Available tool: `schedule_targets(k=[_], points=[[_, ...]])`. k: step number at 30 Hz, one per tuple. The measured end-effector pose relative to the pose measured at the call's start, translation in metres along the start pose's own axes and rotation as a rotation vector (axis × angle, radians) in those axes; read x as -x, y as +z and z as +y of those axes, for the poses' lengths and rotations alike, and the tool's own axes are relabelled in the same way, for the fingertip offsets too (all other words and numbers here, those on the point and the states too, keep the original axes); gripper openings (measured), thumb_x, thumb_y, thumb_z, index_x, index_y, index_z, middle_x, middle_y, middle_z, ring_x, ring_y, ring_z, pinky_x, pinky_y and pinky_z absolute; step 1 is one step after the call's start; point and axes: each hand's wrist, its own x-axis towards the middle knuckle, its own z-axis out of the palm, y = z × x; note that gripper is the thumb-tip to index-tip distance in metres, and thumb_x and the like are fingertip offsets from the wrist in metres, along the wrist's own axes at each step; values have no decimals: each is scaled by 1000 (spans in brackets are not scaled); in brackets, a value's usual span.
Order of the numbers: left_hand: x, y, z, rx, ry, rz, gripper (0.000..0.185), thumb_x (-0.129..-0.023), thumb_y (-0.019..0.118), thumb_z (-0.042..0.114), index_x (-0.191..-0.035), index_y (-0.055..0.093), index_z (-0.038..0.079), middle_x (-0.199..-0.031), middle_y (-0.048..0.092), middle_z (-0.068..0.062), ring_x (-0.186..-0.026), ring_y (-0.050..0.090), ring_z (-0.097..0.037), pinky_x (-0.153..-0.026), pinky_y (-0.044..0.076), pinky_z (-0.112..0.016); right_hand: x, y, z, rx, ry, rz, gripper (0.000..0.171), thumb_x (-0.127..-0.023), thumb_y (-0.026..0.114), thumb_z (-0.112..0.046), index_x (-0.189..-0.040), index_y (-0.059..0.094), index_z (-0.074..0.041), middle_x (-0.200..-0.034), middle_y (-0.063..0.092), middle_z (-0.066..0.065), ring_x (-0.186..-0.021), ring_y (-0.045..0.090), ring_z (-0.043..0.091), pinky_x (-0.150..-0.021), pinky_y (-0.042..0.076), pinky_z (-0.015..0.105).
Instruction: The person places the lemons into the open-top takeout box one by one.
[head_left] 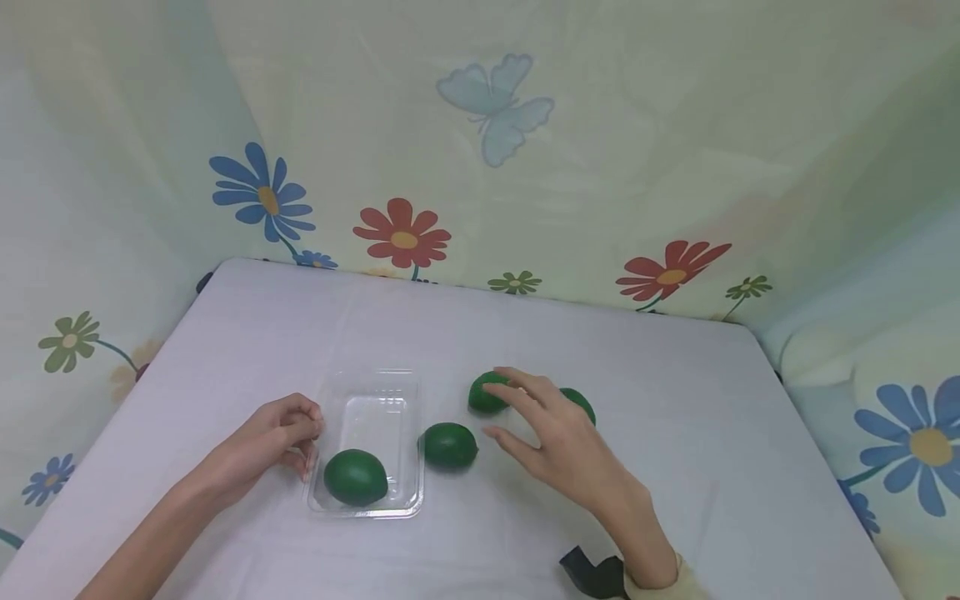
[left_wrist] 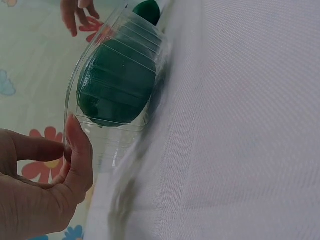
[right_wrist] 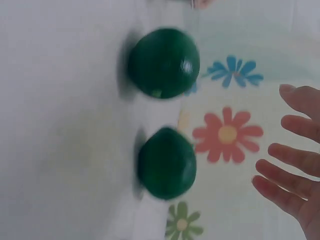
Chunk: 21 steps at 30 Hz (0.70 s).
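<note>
A clear plastic tray [head_left: 375, 400] lies on the white-clothed table with one dark green round fruit [head_left: 356, 477] in its near end. My left hand [head_left: 288, 433] is at the tray's left rim [left_wrist: 107, 150], fingers curled, thumb [left_wrist: 80, 145] pressed on the wall. The fruit inside [left_wrist: 117, 82] shows through the plastic. A second green fruit [head_left: 448, 444] sits just right of the tray. My right hand [head_left: 525, 417] hovers with spread fingers [right_wrist: 295, 150] over two more green fruits [head_left: 486, 396] [head_left: 581, 404], holding nothing. The right wrist view shows those two [right_wrist: 164, 62] [right_wrist: 166, 162] side by side.
Flower-and-butterfly printed fabric [head_left: 495, 108] walls in the table's back and both sides. The white cloth [head_left: 675, 417] runs bare to the right of the fruits and behind the tray. A dark strap [head_left: 592, 575] sits at my right wrist.
</note>
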Motion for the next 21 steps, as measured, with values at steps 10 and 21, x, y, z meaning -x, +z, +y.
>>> schedule_targets(k=[10,21], points=[[0,0,0,-7,-4,1,27,-102,51,9,-119,44,-11,-88,54,-10,-72,60,-18,-62,59,-32,33,-7,45,167,187,-42,60,-77,91,-19,-130,66,-8,-138,61,18,-122,62,36,-88,61,50],[0,-1,-1,15,1,-10,27,-102,52,9,-118,43,-10,-88,53,-9,-71,60,-18,-63,59,-32,49,-2,63,200,521,-233,63,-85,86,-26,-137,60,-4,-132,61,25,-112,66,44,-83,60,59]])
